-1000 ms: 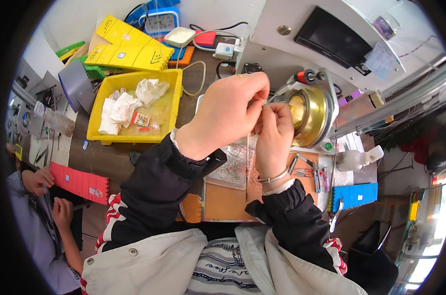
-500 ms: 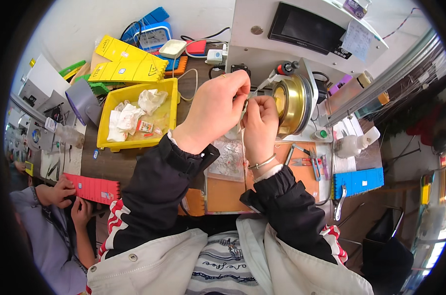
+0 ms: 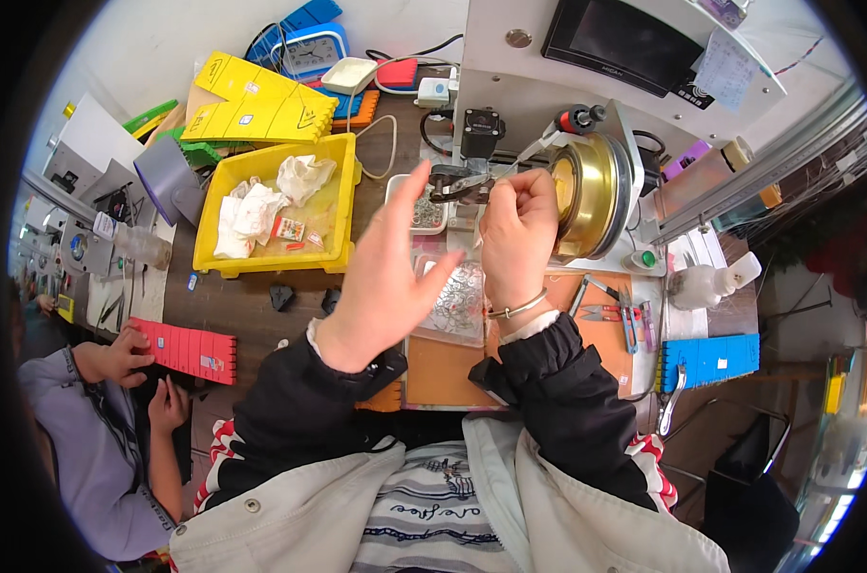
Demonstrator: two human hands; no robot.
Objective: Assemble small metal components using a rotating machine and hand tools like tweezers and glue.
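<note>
My left hand is raised over the workbench, fingers spread and thumb apart, holding nothing. Beside it my right hand, with a bangle at the wrist, is closed, its fingertips pressed together near a dark metal clamp-like part of a machine. What those fingers hold, if anything, is hidden. Just to the right of that hand is a shiny brass-coloured drum. Below the hands lies a transparent plastic box with small metal pieces. A small white dish of tiny parts is partly behind my left hand.
Left stands a yellow tray holding crumpled white cloths. Pliers and other hand tools lie right on an orange-brown mat. A blue notched board is further right. At far left a co-worker's hand touches a red notched board.
My left hand has come away from the right one, moved down and left, and opened. My right hand has shifted slightly right and stays closed. The view has shifted a little.
</note>
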